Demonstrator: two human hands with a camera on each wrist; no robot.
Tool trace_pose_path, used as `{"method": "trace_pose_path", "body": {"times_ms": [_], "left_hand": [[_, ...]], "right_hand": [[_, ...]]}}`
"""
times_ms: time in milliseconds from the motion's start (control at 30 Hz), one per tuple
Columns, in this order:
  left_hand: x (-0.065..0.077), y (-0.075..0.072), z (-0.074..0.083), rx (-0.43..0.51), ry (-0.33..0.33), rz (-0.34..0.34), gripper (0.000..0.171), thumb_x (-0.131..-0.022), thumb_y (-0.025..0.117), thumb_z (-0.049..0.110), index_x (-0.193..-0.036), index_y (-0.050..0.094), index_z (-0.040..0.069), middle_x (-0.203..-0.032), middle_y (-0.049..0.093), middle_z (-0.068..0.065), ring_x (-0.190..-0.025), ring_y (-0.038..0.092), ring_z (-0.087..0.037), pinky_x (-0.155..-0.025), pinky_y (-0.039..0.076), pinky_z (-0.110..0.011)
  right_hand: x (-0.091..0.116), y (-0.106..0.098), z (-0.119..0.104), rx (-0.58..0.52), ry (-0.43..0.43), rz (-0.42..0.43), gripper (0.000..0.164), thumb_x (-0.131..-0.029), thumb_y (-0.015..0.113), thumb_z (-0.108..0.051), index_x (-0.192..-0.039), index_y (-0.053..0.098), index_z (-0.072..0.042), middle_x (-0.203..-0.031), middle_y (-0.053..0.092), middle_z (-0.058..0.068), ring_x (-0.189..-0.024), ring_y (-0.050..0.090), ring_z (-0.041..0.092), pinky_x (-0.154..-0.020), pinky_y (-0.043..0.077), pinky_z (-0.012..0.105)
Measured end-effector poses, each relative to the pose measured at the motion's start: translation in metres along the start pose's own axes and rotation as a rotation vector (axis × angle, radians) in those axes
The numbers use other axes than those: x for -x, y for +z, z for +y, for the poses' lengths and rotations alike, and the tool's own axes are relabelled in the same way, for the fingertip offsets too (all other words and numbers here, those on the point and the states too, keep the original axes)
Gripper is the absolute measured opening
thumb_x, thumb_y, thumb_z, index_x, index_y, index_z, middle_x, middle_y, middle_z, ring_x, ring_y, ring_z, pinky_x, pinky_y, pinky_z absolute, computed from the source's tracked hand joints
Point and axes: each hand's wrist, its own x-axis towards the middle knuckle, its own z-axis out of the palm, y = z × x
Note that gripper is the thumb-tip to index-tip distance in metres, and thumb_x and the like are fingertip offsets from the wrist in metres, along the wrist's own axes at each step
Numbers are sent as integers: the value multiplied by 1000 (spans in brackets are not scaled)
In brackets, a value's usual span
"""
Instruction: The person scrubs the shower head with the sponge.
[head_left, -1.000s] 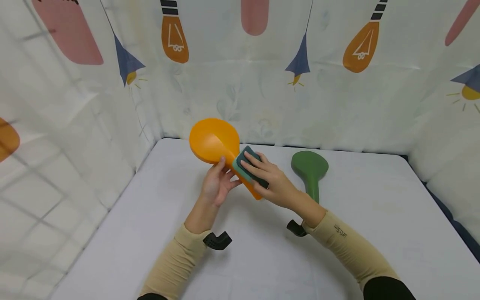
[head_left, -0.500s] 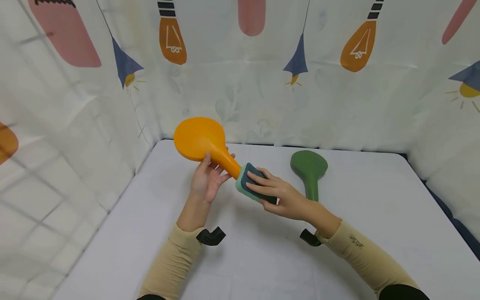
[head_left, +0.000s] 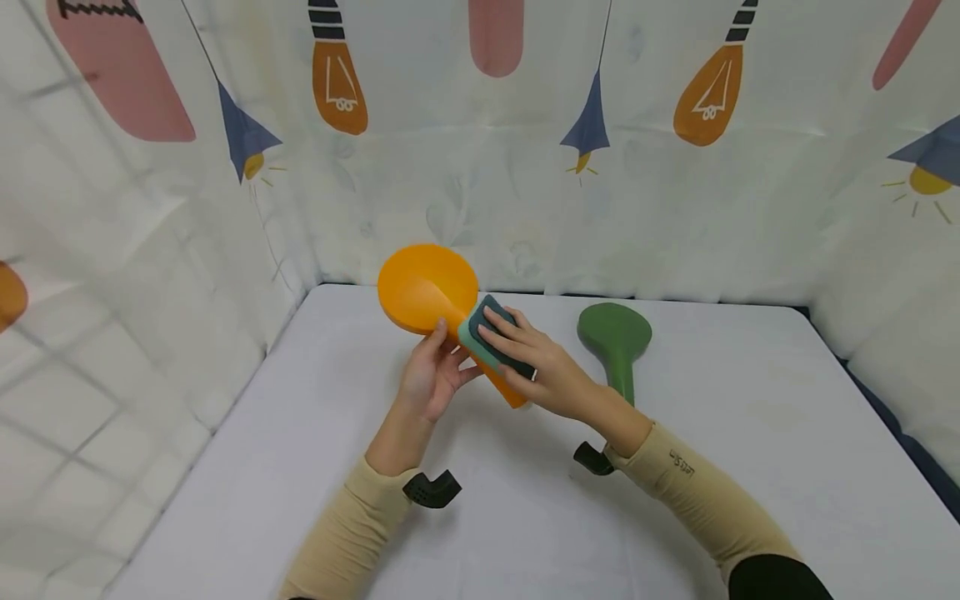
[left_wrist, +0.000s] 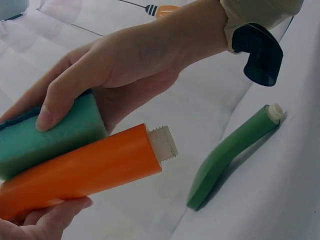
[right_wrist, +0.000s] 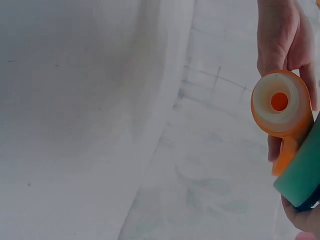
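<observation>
My left hand (head_left: pixel 431 379) holds an orange shower head (head_left: pixel 423 287) above the table, thumb near the neck and fingers beneath the handle. My right hand (head_left: pixel 551 367) grips a two-tone sponge (head_left: pixel 483 346), teal with a dark blue-green face, and presses its teal side on the handle just below the head. In the left wrist view the sponge (left_wrist: pixel 65 132) lies along the handle (left_wrist: pixel 90 170), which ends in a pale threaded connector (left_wrist: pixel 162 143). That hollow connector (right_wrist: pixel 265 110) faces the camera in the right wrist view.
A green shower head (head_left: pixel 617 329) lies on the white-covered table (head_left: pixel 750 417) to the right, its handle partly behind the right forearm. A patterned curtain (head_left: pixel 525 192) closes off the back and sides. Black camera mounts (head_left: pixel 433 490) stick out from both wrists.
Half a second ago the sponge was down at the handle's lower end; now it is back up near the head. The orange shower head swung left, then returned right. The green one stayed put.
</observation>
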Motion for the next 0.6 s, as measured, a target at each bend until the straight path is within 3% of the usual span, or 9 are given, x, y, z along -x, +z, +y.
{"method": "trace_pose_path", "body": {"times_ms": [133, 267, 433, 600], "left_hand": [[-1, -1, 1, 11, -3, 23, 39, -113, 37, 31, -144, 44, 9, -117, 63, -3, -96, 65, -18, -78, 61, -39], [-3, -3, 9, 51, 11, 43, 42, -113, 36, 32, -150, 37, 12, -127, 58, -7, -111, 62, -25, -81, 60, -40], [-4, -8, 19, 111, 59, 27, 49, -113, 38, 32, -158, 29, 16, -140, 50, -14, -129, 52, -40, -85, 58, -51], [-3, -10, 18, 116, 55, 2, 47, -113, 37, 32, -157, 31, 16, -139, 52, -13, -130, 52, -40, -86, 58, -53]], "right_hand": [[-2, 0, 0, -6, -8, -18, 60, -93, 69, 4, -150, 51, -2, -160, 38, 18, -150, 26, 44, -114, 34, 53], [8, -1, -1, -12, -16, -60, 62, -92, 69, 4, -151, 52, -7, -159, 40, 15, -149, 28, 45, -113, 36, 55], [26, -6, 2, -58, -10, -106, 64, -89, 70, 5, -149, 54, -10, -159, 41, 12, -147, 31, 46, -112, 37, 54], [30, -9, 10, -133, -12, -90, 63, -88, 67, 10, -148, 55, -7, -157, 43, 13, -147, 32, 44, -115, 32, 54]]}}
